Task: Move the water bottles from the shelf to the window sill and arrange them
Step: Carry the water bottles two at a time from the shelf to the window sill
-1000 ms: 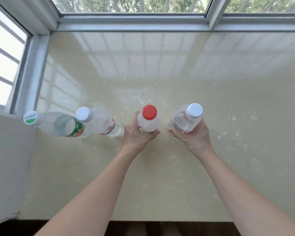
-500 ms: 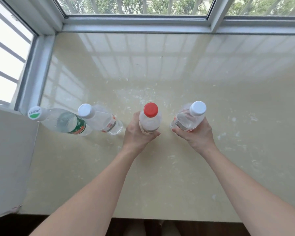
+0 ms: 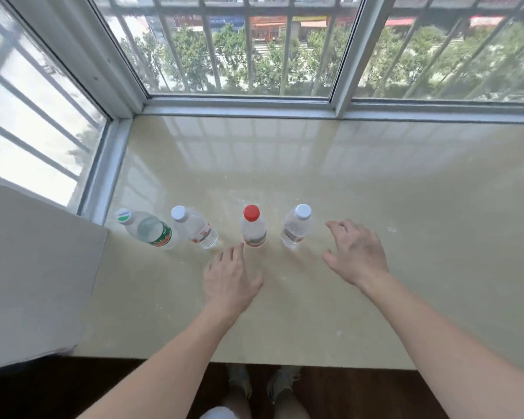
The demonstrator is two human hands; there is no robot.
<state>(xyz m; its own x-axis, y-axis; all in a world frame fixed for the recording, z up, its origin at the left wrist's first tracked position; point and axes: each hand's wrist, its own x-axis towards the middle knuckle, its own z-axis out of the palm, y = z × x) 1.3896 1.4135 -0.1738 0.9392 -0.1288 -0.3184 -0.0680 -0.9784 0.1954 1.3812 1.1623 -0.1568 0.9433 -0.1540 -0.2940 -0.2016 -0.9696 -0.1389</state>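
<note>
Standing in a row at the middle left of the frame, four clear plastic water bottles are seen on the glossy cream window sill point(image 3: 315, 176): a green-labelled bottle point(image 3: 147, 231) at the far left, then a white-capped bottle with a red label point(image 3: 194, 228), a red-capped bottle point(image 3: 254, 226) and a second white-capped bottle point(image 3: 295, 226). The left hand point(image 3: 230, 282) is held empty with relaxed fingers just below the red-capped bottle. The right hand point(image 3: 356, 255) is spread wide and empty, near the second white-capped bottle but apart from it.
</note>
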